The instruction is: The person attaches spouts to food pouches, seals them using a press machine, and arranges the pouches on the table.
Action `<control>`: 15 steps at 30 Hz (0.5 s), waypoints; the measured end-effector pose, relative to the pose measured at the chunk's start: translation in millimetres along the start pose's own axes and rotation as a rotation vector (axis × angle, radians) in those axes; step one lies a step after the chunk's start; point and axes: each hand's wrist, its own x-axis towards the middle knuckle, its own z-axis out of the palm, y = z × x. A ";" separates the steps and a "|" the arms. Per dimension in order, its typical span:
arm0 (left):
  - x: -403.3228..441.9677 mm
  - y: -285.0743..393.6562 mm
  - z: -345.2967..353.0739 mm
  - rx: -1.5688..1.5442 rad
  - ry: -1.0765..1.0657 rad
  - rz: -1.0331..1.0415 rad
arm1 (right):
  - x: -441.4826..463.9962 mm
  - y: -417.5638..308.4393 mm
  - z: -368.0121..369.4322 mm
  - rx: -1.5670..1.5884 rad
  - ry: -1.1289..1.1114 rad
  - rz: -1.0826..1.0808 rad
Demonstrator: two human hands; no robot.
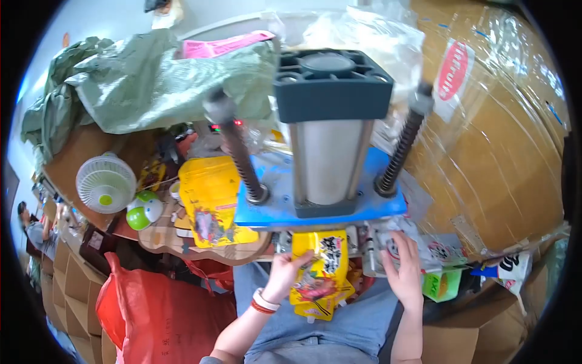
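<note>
My left hand (283, 276) grips the left edge of a yellow printed pouch (319, 258), its thumb lying over the front. The pouch's upper end reaches the front edge of the machine's blue plate (315, 219). Below it, more yellow pouches (316, 310) show above my lap. My right hand (402, 265) is to the right of the pouch with its fingers stretched out, beside clear and white plastic packaging (418, 249). Whether its fingertips touch that packaging, I cannot tell. Above the plate stands a metal cylinder (330, 161) with a dark cap, between two spring-wrapped rods.
More yellow pouches (209, 191) lie on the wooden board at left, near a white fan (106, 183) and a green-and-white round object (144, 210). A red bag (160, 309) stands lower left. Cardboard (491, 158) rises at right, above a green box (441, 285).
</note>
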 end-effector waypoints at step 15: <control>-9.0 12.2 -139.5 1.721 0.432 0.578 | 0.6 50.6 37.2 -0.030 -0.106 0.052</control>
